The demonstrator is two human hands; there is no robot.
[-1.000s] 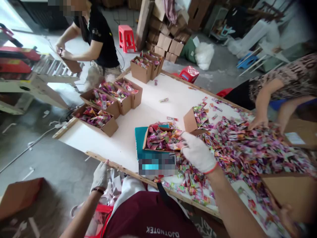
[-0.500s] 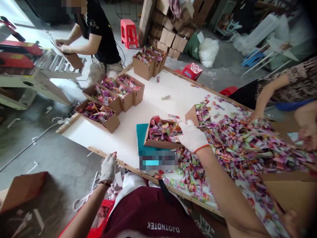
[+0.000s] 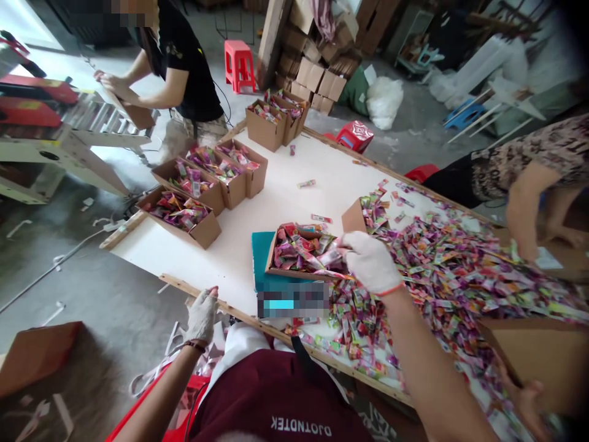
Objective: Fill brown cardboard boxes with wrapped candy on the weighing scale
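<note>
My right hand [image 3: 372,263], in a white glove, is cupped over colourful sachets at the right edge of a shallow cardboard box [image 3: 294,272] full of them. That box rests on a teal scale [image 3: 260,258]. A big heap of the same sachets [image 3: 460,276] covers the table to the right. My left hand [image 3: 201,314], also gloved, rests against the wooden front edge of the table [image 3: 239,245], fingers loosely curled, holding nothing I can see.
Filled cardboard boxes [image 3: 181,215] stand along the table's left side and far corner [image 3: 269,123]. A person in black handles a flat carton [image 3: 133,113] by a roller conveyor. Another person's arms [image 3: 524,202] reach into the heap. A flat carton [image 3: 543,356] lies at right.
My right hand has slid a little right and nearer along the box's edge, pushing sachets. My left hand stays at the table edge. The person at right has pulled both arms back.
</note>
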